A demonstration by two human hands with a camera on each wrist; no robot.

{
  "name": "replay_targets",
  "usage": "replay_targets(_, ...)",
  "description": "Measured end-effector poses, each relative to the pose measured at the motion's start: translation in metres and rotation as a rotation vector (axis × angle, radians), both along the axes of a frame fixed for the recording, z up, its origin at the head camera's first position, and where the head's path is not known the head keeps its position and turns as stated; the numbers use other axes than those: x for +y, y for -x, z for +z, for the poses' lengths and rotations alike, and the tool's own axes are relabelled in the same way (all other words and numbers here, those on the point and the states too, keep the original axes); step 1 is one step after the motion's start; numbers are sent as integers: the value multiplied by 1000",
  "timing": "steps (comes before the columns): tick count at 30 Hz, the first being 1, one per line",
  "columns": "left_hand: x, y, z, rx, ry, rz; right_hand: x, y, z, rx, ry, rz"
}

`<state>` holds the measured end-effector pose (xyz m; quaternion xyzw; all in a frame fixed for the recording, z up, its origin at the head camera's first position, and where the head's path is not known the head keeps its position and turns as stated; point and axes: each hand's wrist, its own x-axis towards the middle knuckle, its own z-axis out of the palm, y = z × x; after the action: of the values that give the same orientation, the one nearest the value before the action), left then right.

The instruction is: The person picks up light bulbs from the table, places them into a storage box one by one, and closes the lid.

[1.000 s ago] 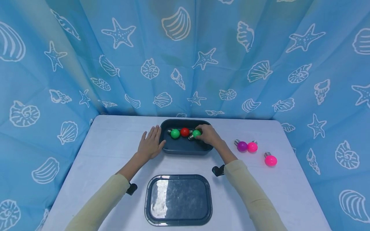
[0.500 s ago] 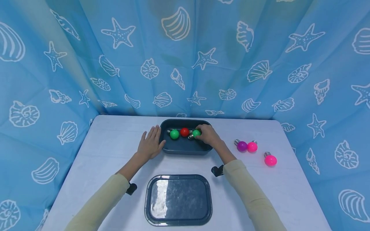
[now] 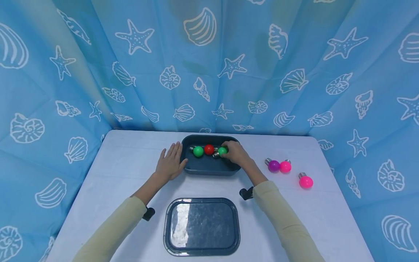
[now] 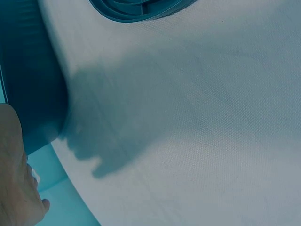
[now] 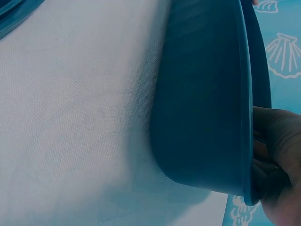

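A dark blue-grey plastic container (image 3: 209, 172) stands near the table's back edge. In it lie a green light bulb (image 3: 198, 151) at the left and a red light bulb (image 3: 208, 149) in the middle. My right hand (image 3: 236, 153) reaches over the container's right end and pinches a second green light bulb (image 3: 222, 151), its metal base pointing left beside the red one. With straight fingers, my left hand (image 3: 170, 162) lies against the container's left end. In the right wrist view the fingers (image 5: 268, 123) curl over the rim, and the container wall hides the bulb.
The matching lid (image 3: 202, 227) lies on the white table (image 3: 137, 145), in front of the container. To the right are a purple bulb (image 3: 273, 166) and a pink bulb (image 3: 285, 167) side by side, with another pink bulb (image 3: 306, 182) nearer. A blue seashell curtain (image 3: 209, 65) hangs behind.
The left green bulb shifts very slightly left and back again inside the container. Both hands keep their places.
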<state>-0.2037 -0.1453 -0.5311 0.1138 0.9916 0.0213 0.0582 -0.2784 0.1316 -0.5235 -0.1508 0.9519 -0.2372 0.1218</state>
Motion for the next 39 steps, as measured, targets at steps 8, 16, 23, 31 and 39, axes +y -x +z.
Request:
replay_targets(8, 1, 0, 0, 3, -1, -3, 0, 0, 0, 1, -3, -6)
replay_targets(16, 1, 0, 1, -4, -5, -4, 1, 0, 1, -12, 10, -18)
replay_targets(23, 2, -2, 2, -7, -14, -8, 2, 0, 1, -17, 12, -23)
replay_targets(31, 0, 0, -2, -5, -18, 1, 2, -3, 5, 10, 12, -18)
replay_targets(39, 0, 0, -2, -2, -17, -4, 4, -10, 14, 39, 39, -15)
